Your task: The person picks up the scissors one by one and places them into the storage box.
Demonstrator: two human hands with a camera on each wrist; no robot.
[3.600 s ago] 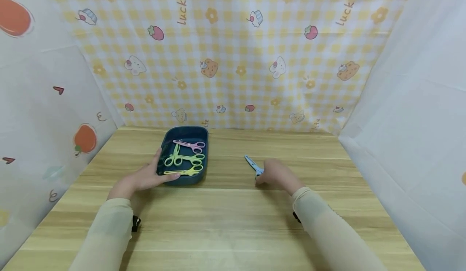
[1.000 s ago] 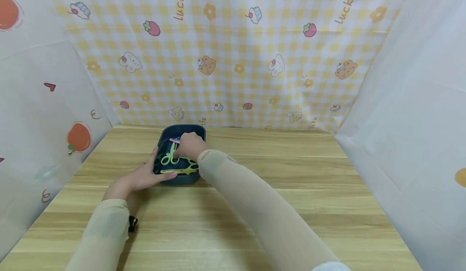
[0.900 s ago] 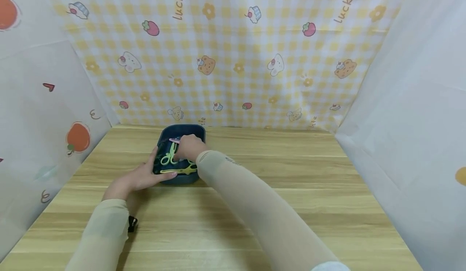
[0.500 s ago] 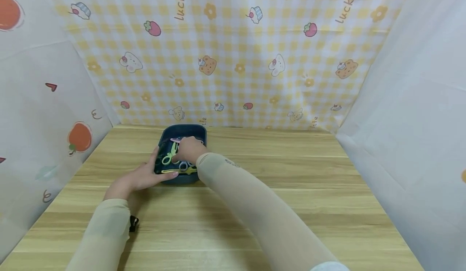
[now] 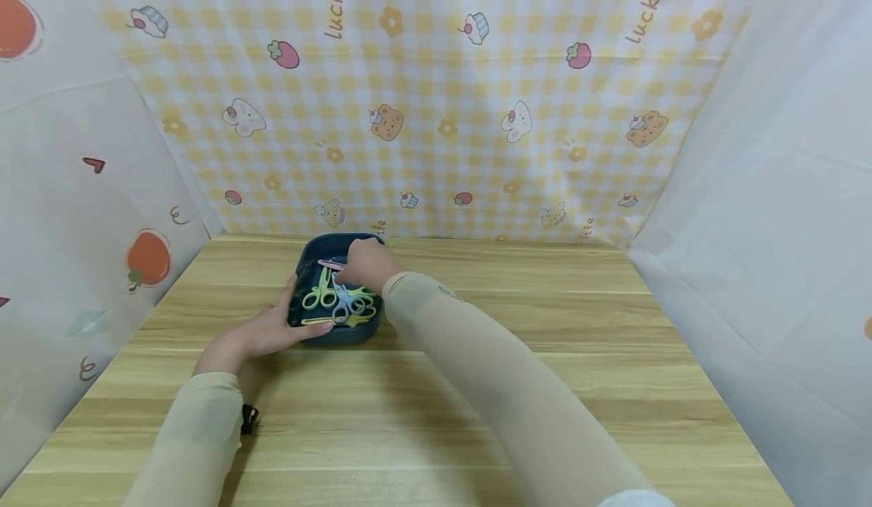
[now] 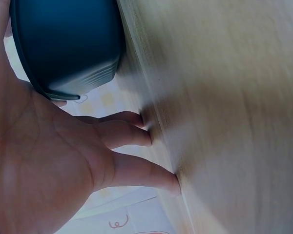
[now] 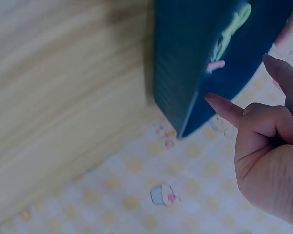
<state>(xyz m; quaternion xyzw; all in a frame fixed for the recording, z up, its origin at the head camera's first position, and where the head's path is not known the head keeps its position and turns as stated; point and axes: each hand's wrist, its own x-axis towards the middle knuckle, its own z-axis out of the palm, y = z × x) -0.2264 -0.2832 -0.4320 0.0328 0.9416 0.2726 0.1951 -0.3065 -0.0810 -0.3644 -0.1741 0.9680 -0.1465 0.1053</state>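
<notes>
A dark blue plastic box [image 5: 349, 336] stands at the back left of the table. My left hand [image 5: 262, 333] rests against its left side with the thumb along the front rim; in the left wrist view, straight fingers reach down to the tabletop. Over the box's right side is my right hand [image 5: 370, 263], its index finger and thumb apart with nothing between them in the right wrist view. Below it, blue scissors [image 5: 346, 295] lie on top of other scissors: green scissors [image 5: 325, 292], more green ones partly covered, yellow scissors [image 5: 357, 321] and pink scissors [image 5: 330, 265] partly hidden by the right hand.
The wood-grain table [image 5: 518, 325] stretches right and forward of the box. A yellow checked cloth [image 5: 443, 151] hangs close behind the box, with white cloth [image 5: 756, 212] at both sides.
My right hand carried the blue scissors from the table's right side into the box, let go of them there and has risen slightly. The left hand has stayed at the box.
</notes>
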